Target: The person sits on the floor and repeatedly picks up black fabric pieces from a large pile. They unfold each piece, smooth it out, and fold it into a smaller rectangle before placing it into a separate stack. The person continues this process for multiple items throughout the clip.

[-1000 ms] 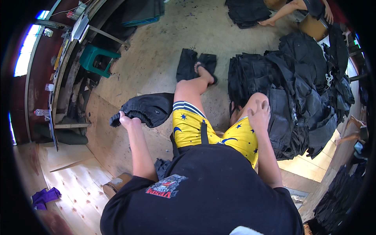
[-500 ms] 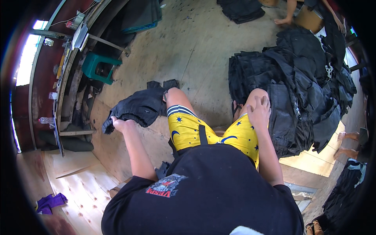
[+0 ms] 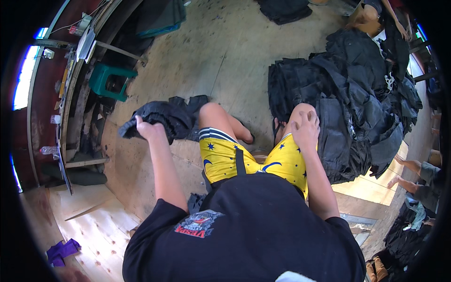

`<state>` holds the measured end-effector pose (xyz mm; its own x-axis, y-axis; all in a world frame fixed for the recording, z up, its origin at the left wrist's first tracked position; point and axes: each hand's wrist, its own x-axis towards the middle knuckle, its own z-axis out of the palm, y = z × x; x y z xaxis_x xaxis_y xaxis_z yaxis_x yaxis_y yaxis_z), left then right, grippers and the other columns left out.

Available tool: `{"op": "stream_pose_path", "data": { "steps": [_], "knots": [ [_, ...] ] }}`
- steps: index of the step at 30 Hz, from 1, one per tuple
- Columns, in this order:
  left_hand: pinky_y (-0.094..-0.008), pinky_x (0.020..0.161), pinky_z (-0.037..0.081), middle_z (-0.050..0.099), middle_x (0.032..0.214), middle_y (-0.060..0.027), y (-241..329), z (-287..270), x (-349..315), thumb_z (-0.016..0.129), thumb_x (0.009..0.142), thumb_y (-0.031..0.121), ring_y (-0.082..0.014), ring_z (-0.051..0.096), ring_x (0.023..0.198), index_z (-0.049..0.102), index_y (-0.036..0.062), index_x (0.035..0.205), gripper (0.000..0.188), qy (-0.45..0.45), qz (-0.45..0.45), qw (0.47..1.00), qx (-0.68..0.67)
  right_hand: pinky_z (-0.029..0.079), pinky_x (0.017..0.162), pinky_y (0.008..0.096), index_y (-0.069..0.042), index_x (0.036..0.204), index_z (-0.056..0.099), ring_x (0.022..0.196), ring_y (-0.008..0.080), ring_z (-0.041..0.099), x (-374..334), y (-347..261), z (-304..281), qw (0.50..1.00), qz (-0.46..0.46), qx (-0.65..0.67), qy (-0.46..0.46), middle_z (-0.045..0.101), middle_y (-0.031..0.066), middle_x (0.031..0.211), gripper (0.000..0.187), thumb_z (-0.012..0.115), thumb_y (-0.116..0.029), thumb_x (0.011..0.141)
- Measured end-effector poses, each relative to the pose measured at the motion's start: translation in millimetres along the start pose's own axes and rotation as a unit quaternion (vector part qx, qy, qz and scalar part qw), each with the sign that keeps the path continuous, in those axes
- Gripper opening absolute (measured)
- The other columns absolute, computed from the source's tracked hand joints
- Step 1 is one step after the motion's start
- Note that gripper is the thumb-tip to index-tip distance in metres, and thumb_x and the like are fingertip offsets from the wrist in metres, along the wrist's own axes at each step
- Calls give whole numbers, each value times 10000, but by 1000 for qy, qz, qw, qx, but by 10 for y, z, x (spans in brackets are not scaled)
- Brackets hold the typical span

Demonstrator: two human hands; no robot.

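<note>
Here, the black garment (image 3: 181,114) spreads beyond the gripping left fingers (image 3: 139,121).

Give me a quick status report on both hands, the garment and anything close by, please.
Left hand gripping black garment by its gathered edge. Right hand spread on right knee. Large black fabric pile close beside that knee.

Black garment (image 3: 162,113); yellow shorts (image 3: 252,168) (blue star-and-moon print)
</note>
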<state>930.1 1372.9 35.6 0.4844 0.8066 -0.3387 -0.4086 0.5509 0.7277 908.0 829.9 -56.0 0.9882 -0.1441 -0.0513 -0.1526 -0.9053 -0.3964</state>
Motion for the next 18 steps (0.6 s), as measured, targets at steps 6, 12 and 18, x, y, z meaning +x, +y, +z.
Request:
{"op": "stream_pose_path", "data": {
  "steps": [6, 12, 18],
  "knots": [
    [-569, 1153, 524, 733, 1330, -201, -755, 892, -43, 462, 1151, 364, -406, 702, 1239, 689, -12, 1284, 459, -62, -89, 992, -62, 408, 1183, 567, -100, 1430, 666, 1494, 433, 439, 33, 70, 9, 1000, 19, -17, 11, 480, 250, 1571, 563, 776, -306, 918],
    [-585, 1239, 427, 659, 1475, -195, -1520, 1320, 99, 397, 1158, 437, -414, 614, 1380, 630, 0, 1436, 567, -111, -126, 982, -89, 399, 1191, 574, -105, 1420, 671, 1500, 438, 431, 43, 119, 8, 999, 32, -26, 10, 478, 254, 1567, 552, 776, -311, 919],
    [-657, 1293, 227, 264, 1778, -142, -2694, 331, 258, 479, 1095, 633, -367, 116, 1679, 296, 151, 1702, 796, -1, -383, 921, 70, 409, 1195, 552, -96, 1398, 683, 1489, 437, 437, 18, 219, -24, 999, 29, -8, 14, 503, 251, 1541, 531, 780, -308, 921]
  ]
}}
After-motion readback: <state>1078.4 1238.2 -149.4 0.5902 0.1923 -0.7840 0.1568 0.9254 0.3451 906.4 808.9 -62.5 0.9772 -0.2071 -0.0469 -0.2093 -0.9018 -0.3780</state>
